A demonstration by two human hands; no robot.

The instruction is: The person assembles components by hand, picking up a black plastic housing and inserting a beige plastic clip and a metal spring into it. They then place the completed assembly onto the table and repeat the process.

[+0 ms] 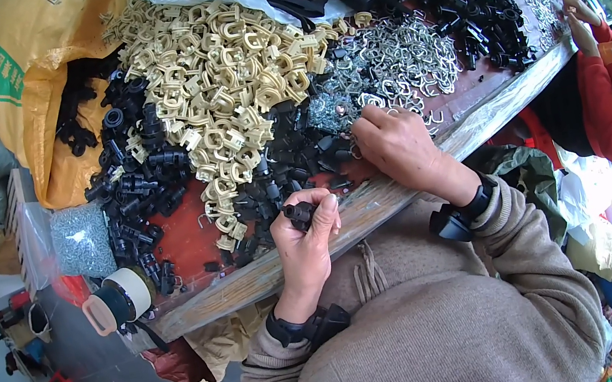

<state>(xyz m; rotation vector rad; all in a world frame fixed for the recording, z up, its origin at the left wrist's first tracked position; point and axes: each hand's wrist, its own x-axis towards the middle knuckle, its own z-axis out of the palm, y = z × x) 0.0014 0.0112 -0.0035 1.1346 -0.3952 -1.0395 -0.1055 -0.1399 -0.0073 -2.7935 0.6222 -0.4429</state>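
My left hand (305, 241) is closed around a small black plastic fitting (299, 214), round at its end, just above the wooden front edge of the table. My right hand (399, 144) reaches over that edge, its fingers drawn together beside a heap of small silvery screws (330, 112). Whatever those fingertips hold is hidden beneath them. Bent metal hooks (420, 62) lie in a heap beyond my right hand. Between and behind the hands spread small black plastic pieces (298, 150), with a big pile of cream plastic clips (222, 75) farther left.
The wooden rail (363, 218) borders the red tabletop (190, 226). At left are black fittings (156, 167), a bag of small metal parts (82, 240), tape rolls (127, 292) and a yellow sack (14, 45). More black parts (480, 0) lie back right; a person in red (609, 92) works at far right.
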